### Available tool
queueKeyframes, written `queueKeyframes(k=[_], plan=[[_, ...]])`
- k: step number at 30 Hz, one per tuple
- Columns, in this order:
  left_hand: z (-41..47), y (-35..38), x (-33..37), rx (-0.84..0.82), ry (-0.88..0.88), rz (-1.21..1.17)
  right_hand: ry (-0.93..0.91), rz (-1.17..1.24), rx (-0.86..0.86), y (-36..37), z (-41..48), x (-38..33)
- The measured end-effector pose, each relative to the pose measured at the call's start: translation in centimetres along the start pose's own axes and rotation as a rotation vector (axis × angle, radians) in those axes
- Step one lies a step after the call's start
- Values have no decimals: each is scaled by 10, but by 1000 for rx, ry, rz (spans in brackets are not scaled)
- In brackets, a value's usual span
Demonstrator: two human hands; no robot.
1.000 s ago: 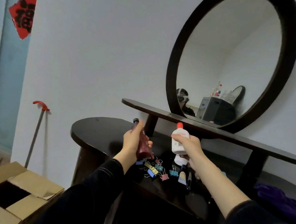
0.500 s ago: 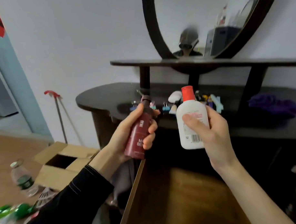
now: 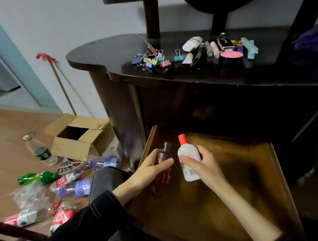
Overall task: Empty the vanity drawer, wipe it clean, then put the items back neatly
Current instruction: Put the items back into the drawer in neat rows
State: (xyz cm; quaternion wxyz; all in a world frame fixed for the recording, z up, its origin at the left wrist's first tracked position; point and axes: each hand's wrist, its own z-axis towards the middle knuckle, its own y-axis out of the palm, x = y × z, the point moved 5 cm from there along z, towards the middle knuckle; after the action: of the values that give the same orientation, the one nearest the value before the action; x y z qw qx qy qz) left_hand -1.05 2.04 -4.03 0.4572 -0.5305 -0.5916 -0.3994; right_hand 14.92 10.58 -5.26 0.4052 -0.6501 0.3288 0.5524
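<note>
Drawer (image 3: 224,194) open, left grip (image 3: 149,169) clasping maroon bottle (image 3: 159,183), right grip (image 3: 205,167) clasping white bottle (image 3: 187,152)

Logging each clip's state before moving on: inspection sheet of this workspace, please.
Surface: dark vanity top; open drawer shows bare wood.
Job's things: dark red bottle and white bottle held over the drawer; binder clips, cosmetics, purple cloth on the vanity top.
Clutter: plastic bottles and open cardboard box on the floor.
Hands: left hand grips the dark red bottle; right hand grips the white bottle.
Cables: nothing seen.
Surroundings: red-handled pole against the white wall.
</note>
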Motion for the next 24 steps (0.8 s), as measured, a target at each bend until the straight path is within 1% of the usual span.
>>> queueKeyframes(k=[4, 10, 14, 17, 20, 24], plan=[[13, 3, -25, 18, -81, 193, 172, -29, 9, -6, 15, 46], [27, 2, -60, -53, -151, 640, 326, -147, -60, -8, 23, 81], [29, -3, -73, -26, -165, 836, 342, -239, -188, 3, 19, 89], [27, -2, -82, -40, -183, 956, 353, -363, -297, 15, 13, 94], [23, 2, -91, -64, -215, 1039, 374, -438, -377, 23, 9, 98], [20, 1, -95, -64, -247, 1111, 418, -468, -450, 30, 1, 102]])
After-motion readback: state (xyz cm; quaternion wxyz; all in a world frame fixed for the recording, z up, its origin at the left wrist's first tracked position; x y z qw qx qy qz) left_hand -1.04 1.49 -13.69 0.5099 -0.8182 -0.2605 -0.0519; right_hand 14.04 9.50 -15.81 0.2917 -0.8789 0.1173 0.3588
